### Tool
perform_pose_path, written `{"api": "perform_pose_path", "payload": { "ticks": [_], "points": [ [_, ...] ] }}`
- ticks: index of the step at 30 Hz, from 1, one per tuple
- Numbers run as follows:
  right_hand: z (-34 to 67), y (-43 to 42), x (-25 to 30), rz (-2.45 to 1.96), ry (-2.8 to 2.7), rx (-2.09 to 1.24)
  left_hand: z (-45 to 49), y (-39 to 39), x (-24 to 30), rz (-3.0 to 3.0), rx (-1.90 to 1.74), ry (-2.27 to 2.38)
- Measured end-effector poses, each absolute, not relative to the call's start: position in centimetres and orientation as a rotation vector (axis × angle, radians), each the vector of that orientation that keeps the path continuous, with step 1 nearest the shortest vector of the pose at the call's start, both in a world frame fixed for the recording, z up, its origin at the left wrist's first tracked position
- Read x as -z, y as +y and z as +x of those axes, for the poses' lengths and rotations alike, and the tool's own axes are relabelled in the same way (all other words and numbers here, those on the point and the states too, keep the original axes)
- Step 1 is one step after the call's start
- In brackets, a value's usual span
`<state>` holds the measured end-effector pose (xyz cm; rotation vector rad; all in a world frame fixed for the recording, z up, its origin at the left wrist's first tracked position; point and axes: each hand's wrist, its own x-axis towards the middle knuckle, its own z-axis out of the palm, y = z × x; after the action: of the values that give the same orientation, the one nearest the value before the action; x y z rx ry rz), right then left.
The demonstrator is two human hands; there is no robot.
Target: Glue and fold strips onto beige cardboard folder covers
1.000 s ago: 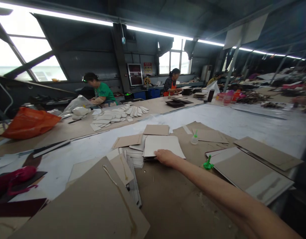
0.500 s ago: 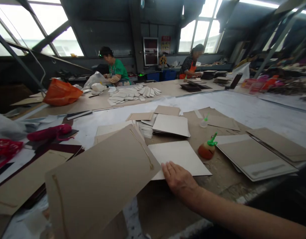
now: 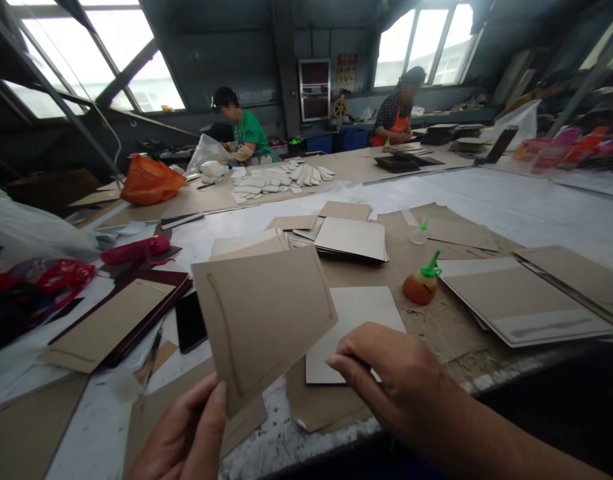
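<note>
My left hand (image 3: 191, 430) pinches the lower left corner of a grey-brown cardboard sheet (image 3: 266, 320), held up tilted over the table. Lines of brownish glue run along two opposite edges of this sheet. My right hand (image 3: 386, 373) hovers over a pale board (image 3: 356, 317) lying on the table. Its thumb and forefinger come together at the tips with nothing visible between them; the other fingers are mostly hidden. Right of the pale board stands a squat bottle (image 3: 420, 288) of orange-brown liquid with a green nozzle.
Stacked boards (image 3: 351, 237) lie behind, with a small clear bottle (image 3: 419, 232) nearby. Larger panels (image 3: 526, 293) rest at right. At left are a glue-marked card (image 3: 111, 320), a black phone (image 3: 190, 323) and a magenta pouch (image 3: 136, 249). Two people work across the table.
The cardboard sheet has moved away from me, and my left hand has come into view holding it. My right hand has lifted off the pale board and curled its fingers. The view has shifted.
</note>
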<state>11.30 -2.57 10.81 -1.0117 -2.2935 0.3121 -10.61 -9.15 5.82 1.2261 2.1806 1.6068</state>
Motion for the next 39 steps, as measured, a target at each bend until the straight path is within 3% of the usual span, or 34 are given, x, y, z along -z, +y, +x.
{"api": "perform_pose_path", "payload": {
  "ticks": [5,9,14,24,33,39],
  "points": [
    [8.2,-1.6,-14.9,-0.979,-2.278,-0.175,-7.0,-7.5,-8.5,1.862,-1.615,2.184],
    [7.0,-1.8,-14.8,-1.036,-2.323,-0.146,-6.3,-6.2,-8.3,2.400,-1.622,2.078],
    [6.2,-1.9,-13.9,-1.268,-2.317,-0.152,-5.1,-5.2,-6.8,2.560,-1.790,1.856],
    [7.6,-1.9,-12.5,-1.640,-2.101,-0.064,-2.8,-4.7,-6.0,2.621,-1.653,1.676],
    [11.5,-1.7,-12.3,-1.546,-1.939,0.007,-0.9,-4.4,-6.0,2.388,-1.785,1.439],
    [17.8,-1.7,-12.7,-1.364,-1.914,-0.546,-5.3,-2.9,-3.6,1.678,-1.383,1.734]
  ]
}}
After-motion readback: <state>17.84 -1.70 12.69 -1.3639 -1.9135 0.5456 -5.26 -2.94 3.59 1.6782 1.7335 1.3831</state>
